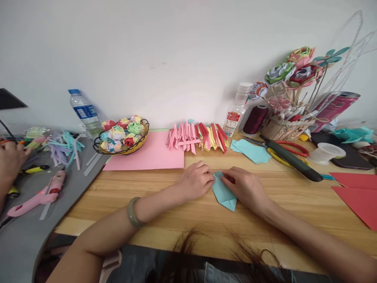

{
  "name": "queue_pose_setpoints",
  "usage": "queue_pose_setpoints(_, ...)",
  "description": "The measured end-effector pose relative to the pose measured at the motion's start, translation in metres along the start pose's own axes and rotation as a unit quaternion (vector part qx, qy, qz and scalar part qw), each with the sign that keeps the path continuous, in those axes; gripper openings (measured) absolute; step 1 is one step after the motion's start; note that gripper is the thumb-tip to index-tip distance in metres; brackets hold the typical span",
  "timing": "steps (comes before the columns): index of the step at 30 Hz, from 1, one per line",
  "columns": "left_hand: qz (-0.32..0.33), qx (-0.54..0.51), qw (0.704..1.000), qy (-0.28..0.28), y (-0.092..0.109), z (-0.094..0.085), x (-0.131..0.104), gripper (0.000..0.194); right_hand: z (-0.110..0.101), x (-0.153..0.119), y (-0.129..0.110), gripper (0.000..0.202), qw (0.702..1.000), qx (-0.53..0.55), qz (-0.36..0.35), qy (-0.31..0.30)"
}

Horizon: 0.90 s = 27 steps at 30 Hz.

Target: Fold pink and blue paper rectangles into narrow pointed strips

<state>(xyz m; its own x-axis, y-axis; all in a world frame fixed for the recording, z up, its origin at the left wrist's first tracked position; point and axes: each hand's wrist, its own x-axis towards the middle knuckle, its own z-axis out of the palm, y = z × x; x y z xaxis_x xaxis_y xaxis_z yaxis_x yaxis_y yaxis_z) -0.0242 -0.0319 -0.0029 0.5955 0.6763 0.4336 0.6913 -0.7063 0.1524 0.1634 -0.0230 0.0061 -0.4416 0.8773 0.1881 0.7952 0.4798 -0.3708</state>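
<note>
A light blue piece of folded paper (224, 193) lies on the wooden table (165, 224) in front of me, its lower end folded toward a point. My left hand (198, 180) is closed at the paper's upper left edge, fingers curled. On the upper right edge, my right hand (246, 186) pinches the same paper between thumb and fingers. The fingertips partly hide the paper's upper edge. Beyond my hands lie a row of folded pink, red and yellow paper pieces (196, 136) and a small stack of light blue paper (253, 150).
Pink paper sheets (153, 151) lie under a basket of paper flowers (122, 135). A utility knife (291, 159), scissors (290, 148) and red paper (357, 200) are on the right. On the grey table at left are a pink glue gun (41, 196) and another person's hand (13, 161).
</note>
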Motion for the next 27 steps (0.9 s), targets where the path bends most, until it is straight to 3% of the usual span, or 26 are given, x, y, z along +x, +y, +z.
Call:
queue_pose_setpoints(4, 0.001, -0.017, 1.000, 0.001, -0.005, 0.001, 0.000, 0.021, 0.002, 0.004, 0.002, 0.018, 1.000, 0.006, -0.009, 0.017)
queue_pose_setpoints(11, 0.073, 0.024, 0.997, -0.006, -0.012, 0.000, 0.001, 0.024, 0.006, 0.009, 0.004, 0.012, 0.999, 0.028, 0.031, 0.023)
queue_pose_setpoints(18, 0.100, 0.060, 0.993, -0.011, -0.017, 0.001, 0.001, 0.027, 0.010, 0.000, 0.010, 0.023, 0.982, -0.080, -0.156, 0.073)
queue_pose_setpoints(27, 0.101, 0.058, 0.993, -0.001, -0.014, -0.002, 0.003, 0.029, 0.003, 0.001, 0.009, 0.024, 0.964, -0.089, -0.238, 0.077)
